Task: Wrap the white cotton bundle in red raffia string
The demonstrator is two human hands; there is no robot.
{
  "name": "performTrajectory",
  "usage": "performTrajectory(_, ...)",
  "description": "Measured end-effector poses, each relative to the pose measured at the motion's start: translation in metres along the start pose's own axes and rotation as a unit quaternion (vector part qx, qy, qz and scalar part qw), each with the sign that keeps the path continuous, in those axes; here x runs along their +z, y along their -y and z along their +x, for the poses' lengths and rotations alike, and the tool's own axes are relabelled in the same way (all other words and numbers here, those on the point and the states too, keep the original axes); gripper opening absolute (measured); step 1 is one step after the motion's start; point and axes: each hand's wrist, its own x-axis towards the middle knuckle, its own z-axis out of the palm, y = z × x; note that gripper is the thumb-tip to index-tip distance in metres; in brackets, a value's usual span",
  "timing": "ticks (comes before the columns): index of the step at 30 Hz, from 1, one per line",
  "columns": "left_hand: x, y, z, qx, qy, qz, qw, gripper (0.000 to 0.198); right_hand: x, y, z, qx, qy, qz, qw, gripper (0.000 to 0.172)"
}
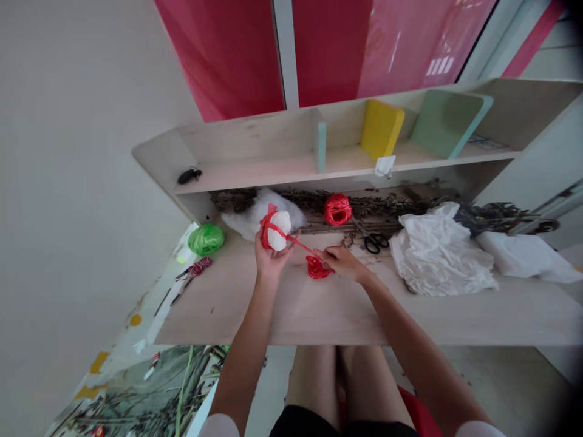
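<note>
My left hand is closed round a white ball, a padded-looking lump partly wrapped with red ribbon. From the ball, a strand of red ribbon runs taut to the right. My right hand pinches that strand between thumb and fingers. Just below and left of the right hand, a loose bunch of red ribbon lies on the desk. Behind the ball sits fluffy white stuffing. Further back is a roll of red ribbon.
Black-handled scissors lie right of the red roll. Crumpled white paper or plastic covers the desk's right side. A green ribbon roll stands at the left edge. Dried stems stretch along the back under a shelf.
</note>
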Motion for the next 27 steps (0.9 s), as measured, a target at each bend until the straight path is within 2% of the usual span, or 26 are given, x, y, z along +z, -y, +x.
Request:
performTrajectory(6,-0.002,0.000,0.003,-0.052,-0.034,-0.046,0.997,0.041,0.002,0.003,-0.004,-0.005,0.057,0.016,0.998,0.047)
performTrajectory(9,-0.005,0.000,0.008,-0.037,-0.039,-0.043,0.998,0.038,0.000,0.006,-0.004,-0.021,0.014,0.049,0.998,0.043)
performTrajectory(12,-0.007,0.000,0.011,-0.021,-0.046,-0.036,0.998,0.036,0.000,0.006,-0.003,-0.038,-0.017,0.078,0.996,0.032)
performTrajectory(16,-0.002,0.003,0.010,-0.031,-0.056,-0.035,0.997,0.029,0.005,0.008,-0.004,-0.059,-0.053,0.077,0.994,0.036)
performTrajectory(20,0.003,0.008,0.009,-0.046,-0.058,-0.049,0.996,0.025,0.009,0.010,-0.004,-0.115,-0.087,0.058,0.988,0.023)
performTrajectory(23,0.001,0.009,0.009,-0.039,-0.046,-0.032,0.998,0.028,0.009,0.009,-0.003,-0.126,-0.096,0.023,0.987,0.019)
performTrajectory(27,-0.003,0.006,0.010,-0.012,-0.006,0.012,1.000,0.036,0.007,0.007,-0.003,-0.095,-0.079,0.017,0.992,0.024)
